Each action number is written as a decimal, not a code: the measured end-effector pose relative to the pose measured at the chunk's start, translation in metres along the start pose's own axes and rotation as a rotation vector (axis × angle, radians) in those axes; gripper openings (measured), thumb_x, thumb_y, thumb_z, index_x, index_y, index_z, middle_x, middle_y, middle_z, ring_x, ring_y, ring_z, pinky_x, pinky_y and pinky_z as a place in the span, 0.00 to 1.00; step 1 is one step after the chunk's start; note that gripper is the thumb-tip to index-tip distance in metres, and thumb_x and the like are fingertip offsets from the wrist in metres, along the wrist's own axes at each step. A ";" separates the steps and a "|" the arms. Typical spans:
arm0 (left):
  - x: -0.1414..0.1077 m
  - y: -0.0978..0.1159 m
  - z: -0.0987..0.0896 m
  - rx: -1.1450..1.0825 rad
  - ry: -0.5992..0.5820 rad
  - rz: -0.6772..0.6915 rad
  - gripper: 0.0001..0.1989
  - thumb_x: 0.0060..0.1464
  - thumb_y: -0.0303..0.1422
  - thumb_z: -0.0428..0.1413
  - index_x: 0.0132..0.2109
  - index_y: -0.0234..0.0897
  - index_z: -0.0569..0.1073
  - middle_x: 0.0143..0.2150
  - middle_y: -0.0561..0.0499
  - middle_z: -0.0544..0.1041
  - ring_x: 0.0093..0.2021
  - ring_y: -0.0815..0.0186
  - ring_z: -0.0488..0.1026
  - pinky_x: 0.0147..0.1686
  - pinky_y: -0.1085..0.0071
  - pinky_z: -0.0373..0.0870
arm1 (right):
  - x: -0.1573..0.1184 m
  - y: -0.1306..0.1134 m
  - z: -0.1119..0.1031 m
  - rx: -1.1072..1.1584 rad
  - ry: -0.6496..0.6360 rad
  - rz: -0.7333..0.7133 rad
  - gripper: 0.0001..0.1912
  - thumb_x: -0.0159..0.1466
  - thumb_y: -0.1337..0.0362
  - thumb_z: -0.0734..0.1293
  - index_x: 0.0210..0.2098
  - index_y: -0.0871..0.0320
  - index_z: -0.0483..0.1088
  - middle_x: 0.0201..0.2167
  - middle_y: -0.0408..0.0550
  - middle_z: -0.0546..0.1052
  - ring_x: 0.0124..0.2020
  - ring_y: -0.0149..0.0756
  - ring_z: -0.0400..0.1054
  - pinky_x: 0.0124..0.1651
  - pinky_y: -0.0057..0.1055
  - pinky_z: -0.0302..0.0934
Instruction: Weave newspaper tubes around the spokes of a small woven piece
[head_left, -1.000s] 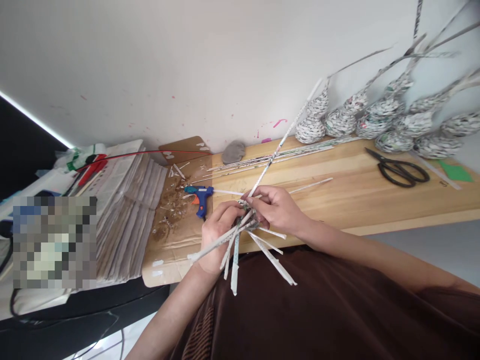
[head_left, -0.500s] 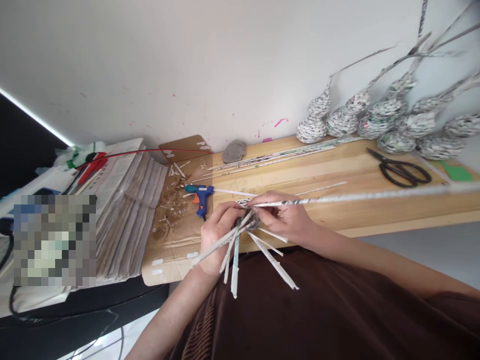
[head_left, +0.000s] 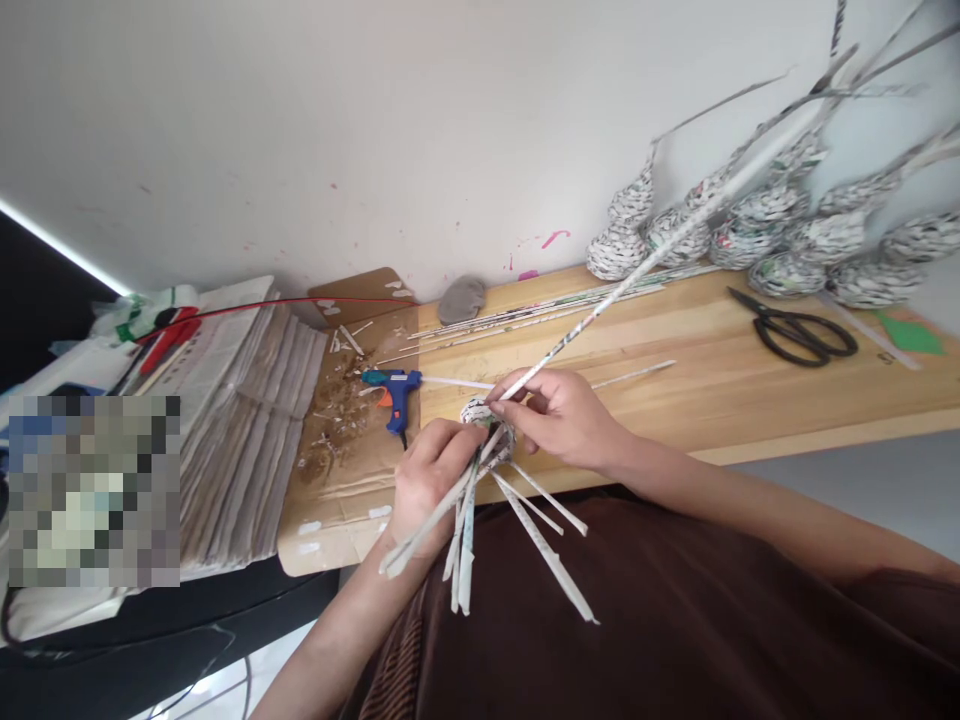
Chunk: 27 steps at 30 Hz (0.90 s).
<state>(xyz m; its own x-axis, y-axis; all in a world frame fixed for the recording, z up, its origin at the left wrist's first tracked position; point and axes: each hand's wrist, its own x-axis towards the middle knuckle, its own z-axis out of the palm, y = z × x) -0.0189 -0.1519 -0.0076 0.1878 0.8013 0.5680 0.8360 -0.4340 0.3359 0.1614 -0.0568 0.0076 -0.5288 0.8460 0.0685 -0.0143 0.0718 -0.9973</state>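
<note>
My left hand [head_left: 435,475] is closed on a small woven paper piece [head_left: 475,408], partly hidden by my fingers. Several rolled-paper spokes [head_left: 546,552] fan out from it toward my body. Between the thumb and fingers of my right hand [head_left: 559,410] is a long rolled newspaper tube [head_left: 600,312], which slants up and to the right from the weave. Both hands are close together, just above the table's front edge. Left of them, a blue glue gun [head_left: 401,395] rests on a cardboard sheet [head_left: 345,500].
Several woven paper gourds [head_left: 615,250] stand at the back right, with black scissors [head_left: 799,330] in front. Loose paper tubes [head_left: 525,310] lie behind my hands, beside a grey stone-like lump [head_left: 461,300]. A tall stack of folded newspapers [head_left: 255,440] is at the left.
My right hand has swung the long tube from nearly level to a steep upward slant. The woven piece shows more between my hands, and the left hand keeps its hold.
</note>
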 end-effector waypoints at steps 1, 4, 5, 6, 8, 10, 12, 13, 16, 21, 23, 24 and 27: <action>0.000 0.000 0.000 0.015 -0.008 0.022 0.11 0.67 0.35 0.52 0.50 0.38 0.76 0.41 0.48 0.76 0.41 0.65 0.77 0.41 0.73 0.73 | 0.000 0.001 0.000 -0.014 0.017 0.005 0.09 0.60 0.60 0.72 0.35 0.60 0.75 0.28 0.43 0.77 0.16 0.25 0.67 0.16 0.22 0.61; -0.001 0.000 -0.002 0.057 -0.023 0.079 0.11 0.67 0.34 0.51 0.50 0.37 0.76 0.41 0.47 0.76 0.41 0.65 0.76 0.41 0.73 0.73 | 0.002 0.002 0.000 -0.043 0.031 0.047 0.09 0.61 0.60 0.71 0.35 0.60 0.75 0.26 0.43 0.78 0.14 0.26 0.66 0.16 0.24 0.60; -0.001 0.001 -0.002 0.068 -0.027 0.092 0.11 0.67 0.33 0.51 0.50 0.36 0.76 0.41 0.46 0.76 0.41 0.65 0.76 0.41 0.73 0.73 | 0.002 0.002 -0.001 -0.065 0.034 0.046 0.09 0.62 0.59 0.71 0.36 0.60 0.75 0.26 0.43 0.78 0.14 0.26 0.66 0.16 0.24 0.59; 0.000 0.001 -0.003 0.080 -0.030 0.107 0.11 0.67 0.33 0.51 0.50 0.36 0.75 0.41 0.46 0.76 0.41 0.64 0.76 0.41 0.73 0.73 | 0.002 0.002 -0.001 -0.103 0.046 0.025 0.09 0.62 0.60 0.71 0.35 0.60 0.76 0.26 0.44 0.78 0.15 0.26 0.66 0.17 0.24 0.59; 0.000 0.003 -0.004 0.109 -0.028 0.137 0.11 0.67 0.32 0.50 0.50 0.35 0.75 0.42 0.45 0.76 0.41 0.64 0.75 0.41 0.72 0.73 | 0.002 0.002 -0.002 -0.219 0.090 -0.073 0.07 0.62 0.62 0.71 0.34 0.60 0.77 0.26 0.44 0.79 0.19 0.27 0.68 0.21 0.24 0.60; 0.000 0.004 -0.005 0.141 -0.024 0.166 0.11 0.67 0.32 0.50 0.50 0.35 0.75 0.42 0.45 0.76 0.41 0.62 0.75 0.41 0.71 0.73 | 0.001 0.002 -0.002 -0.324 0.131 -0.192 0.05 0.63 0.64 0.71 0.33 0.59 0.78 0.26 0.44 0.79 0.22 0.27 0.68 0.25 0.24 0.59; 0.001 0.004 -0.005 0.163 -0.013 0.178 0.11 0.67 0.32 0.51 0.51 0.34 0.75 0.41 0.44 0.76 0.41 0.62 0.75 0.41 0.71 0.73 | 0.000 0.003 -0.002 -0.343 0.126 -0.249 0.06 0.64 0.64 0.70 0.34 0.59 0.78 0.25 0.43 0.79 0.22 0.27 0.67 0.25 0.24 0.58; 0.001 0.004 -0.005 0.168 -0.010 0.178 0.11 0.67 0.31 0.51 0.51 0.34 0.75 0.41 0.44 0.76 0.41 0.62 0.75 0.41 0.71 0.73 | 0.000 0.004 -0.002 -0.322 0.113 -0.256 0.06 0.65 0.64 0.69 0.35 0.59 0.78 0.25 0.43 0.79 0.22 0.26 0.67 0.25 0.24 0.58; 0.000 0.002 -0.005 0.144 -0.011 0.160 0.11 0.67 0.32 0.50 0.51 0.34 0.74 0.42 0.44 0.76 0.41 0.63 0.75 0.41 0.71 0.74 | -0.003 0.006 -0.003 -0.259 0.048 -0.275 0.05 0.66 0.66 0.68 0.36 0.59 0.77 0.28 0.43 0.79 0.24 0.27 0.70 0.29 0.24 0.62; -0.001 0.000 -0.005 0.058 -0.001 0.054 0.11 0.67 0.35 0.51 0.51 0.38 0.75 0.41 0.47 0.76 0.40 0.66 0.77 0.40 0.73 0.75 | -0.008 0.008 -0.013 -0.328 -0.066 -0.472 0.05 0.67 0.68 0.67 0.38 0.58 0.77 0.34 0.47 0.81 0.35 0.33 0.76 0.40 0.29 0.70; 0.000 0.000 -0.004 0.026 0.002 0.024 0.10 0.67 0.36 0.52 0.50 0.39 0.75 0.41 0.48 0.76 0.40 0.66 0.77 0.40 0.74 0.75 | -0.010 0.010 -0.018 -0.392 -0.102 -0.584 0.07 0.68 0.68 0.66 0.40 0.57 0.77 0.38 0.50 0.81 0.41 0.35 0.76 0.46 0.32 0.71; 0.000 0.000 -0.003 0.015 0.002 0.018 0.10 0.67 0.35 0.53 0.50 0.39 0.75 0.42 0.48 0.76 0.41 0.66 0.77 0.40 0.74 0.75 | -0.011 0.011 -0.020 -0.422 -0.111 -0.634 0.08 0.69 0.69 0.65 0.41 0.56 0.77 0.40 0.50 0.81 0.43 0.36 0.76 0.48 0.33 0.71; 0.000 0.000 0.000 0.018 0.043 0.020 0.08 0.65 0.32 0.55 0.49 0.40 0.76 0.47 0.47 0.77 0.45 0.65 0.78 0.43 0.72 0.76 | -0.012 0.014 -0.024 -0.506 -0.115 -0.741 0.10 0.70 0.69 0.64 0.43 0.57 0.78 0.43 0.52 0.80 0.45 0.35 0.76 0.49 0.31 0.72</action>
<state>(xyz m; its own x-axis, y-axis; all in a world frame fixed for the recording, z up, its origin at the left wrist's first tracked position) -0.0192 -0.1514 -0.0073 0.1819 0.7739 0.6065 0.8416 -0.4416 0.3110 0.1873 -0.0532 -0.0068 -0.6144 0.4347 0.6584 -0.0238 0.8239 -0.5662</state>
